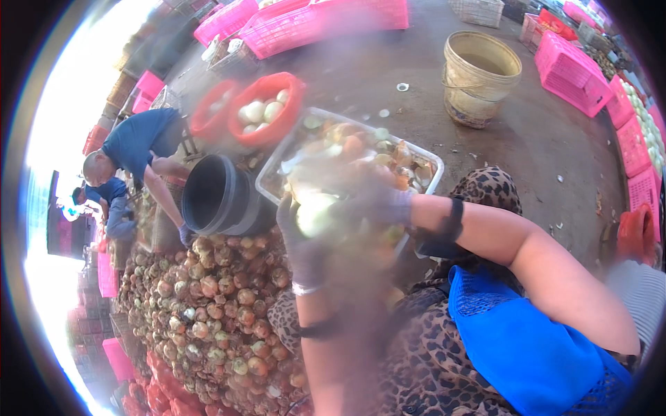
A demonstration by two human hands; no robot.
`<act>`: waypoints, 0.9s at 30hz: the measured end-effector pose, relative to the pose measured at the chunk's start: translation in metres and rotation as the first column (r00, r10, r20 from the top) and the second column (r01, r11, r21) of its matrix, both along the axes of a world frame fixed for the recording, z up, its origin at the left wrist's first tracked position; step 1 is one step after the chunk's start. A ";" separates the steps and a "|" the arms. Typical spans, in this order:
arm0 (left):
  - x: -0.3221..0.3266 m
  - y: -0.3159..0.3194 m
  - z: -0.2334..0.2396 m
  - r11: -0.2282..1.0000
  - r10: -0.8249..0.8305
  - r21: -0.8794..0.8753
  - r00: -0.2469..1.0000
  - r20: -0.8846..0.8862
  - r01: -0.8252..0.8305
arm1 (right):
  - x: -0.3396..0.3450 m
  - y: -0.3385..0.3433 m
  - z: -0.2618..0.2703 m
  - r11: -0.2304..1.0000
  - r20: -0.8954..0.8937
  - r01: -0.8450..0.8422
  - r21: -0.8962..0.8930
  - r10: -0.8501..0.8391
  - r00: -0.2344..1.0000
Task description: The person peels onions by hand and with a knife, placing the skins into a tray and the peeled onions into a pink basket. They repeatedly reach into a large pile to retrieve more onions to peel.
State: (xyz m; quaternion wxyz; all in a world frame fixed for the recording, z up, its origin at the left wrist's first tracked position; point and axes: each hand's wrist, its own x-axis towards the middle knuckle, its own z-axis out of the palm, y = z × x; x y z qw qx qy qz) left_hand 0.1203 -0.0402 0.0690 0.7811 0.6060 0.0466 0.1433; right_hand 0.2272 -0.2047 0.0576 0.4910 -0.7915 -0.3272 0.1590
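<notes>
My gloved left hand (304, 249) is wrapped around a pale, peeled onion (316, 214). Close against the onion's right side is my gloved right hand (372, 200); a smear over the view hides its fingers and anything in them. Both hands are above a white plastic crate (438, 174) of onion skins and trimmings (354, 145). A large heap of unpeeled onions (223, 312) lies on the left, beside my knee.
A dark bucket (205, 195) lies tipped beside the heap, near a bending co-worker (140, 140). Red mesh bags (296, 99) stand beyond it, one clearly holding peeled onions (255, 112). A beige bucket (481, 83) and pink crates (572, 73) are farther off.
</notes>
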 end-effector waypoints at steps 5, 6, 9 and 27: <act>0.007 0.001 0.004 0.991 0.075 0.098 0.985 0.158 -0.091 | -0.001 -0.001 -0.019 0.913 -0.636 0.074 0.401 0.219 0.740; 0.009 -0.002 0.004 1.000 0.022 0.018 0.994 0.103 -0.024 | 0.003 0.002 -0.025 0.912 -0.629 0.074 0.402 0.217 0.747; 0.006 -0.024 0.016 0.972 -0.088 -0.223 0.995 -0.056 0.073 | -0.004 0.021 -0.027 0.767 0.240 -0.157 0.622 0.004 0.971; -0.026 0.011 0.015 0.998 0.054 0.025 0.993 -0.103 -0.052 | 0.008 0.011 -0.016 0.953 0.636 0.137 -0.269 0.069 0.768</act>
